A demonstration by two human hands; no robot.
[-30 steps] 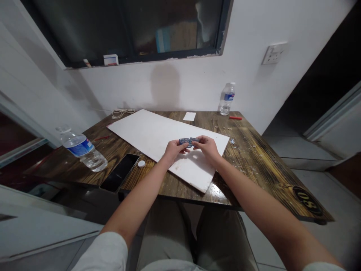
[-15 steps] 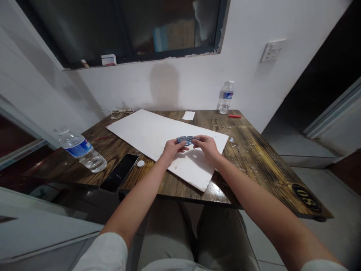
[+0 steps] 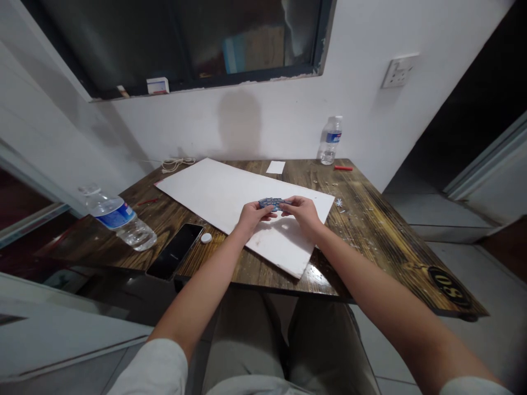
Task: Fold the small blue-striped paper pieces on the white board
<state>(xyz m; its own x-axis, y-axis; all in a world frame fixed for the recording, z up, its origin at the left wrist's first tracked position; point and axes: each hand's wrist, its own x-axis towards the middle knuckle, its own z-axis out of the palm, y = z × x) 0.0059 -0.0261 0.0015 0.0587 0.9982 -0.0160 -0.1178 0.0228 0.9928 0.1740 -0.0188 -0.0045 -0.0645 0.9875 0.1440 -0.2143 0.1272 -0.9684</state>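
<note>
A large white board (image 3: pixel 214 192) lies flat on the dark wooden bench (image 3: pixel 382 236), turned at an angle. Above the board's right-hand part is a small blue, patterned piece (image 3: pixel 270 203), held up between two hands; its finer details are too small to tell. The left hand (image 3: pixel 252 216) has its grip pinching the piece's left end, thumb on the near side. The right hand (image 3: pixel 302 213) has its grip pinching the right end in the same way, and a shadow falls on the board below.

Left of the board are a dark phone (image 3: pixel 175 251) and a big water bottle (image 3: pixel 121 218) with a blue label, with a round white cap (image 3: pixel 206 238) between the phone and the board. A thin red stick (image 3: pixel 148 202) also lies left of the board. Beyond its far edge are a white paper (image 3: pixel 275 167) and, farther left, a bundled cord (image 3: pixel 177 164). Just right of the board is a white star-shaped bit (image 3: pixel 338 202). Beyond its right corner stands a smaller bottle (image 3: pixel 331 141), near a red tube (image 3: pixel 343 168).
</note>
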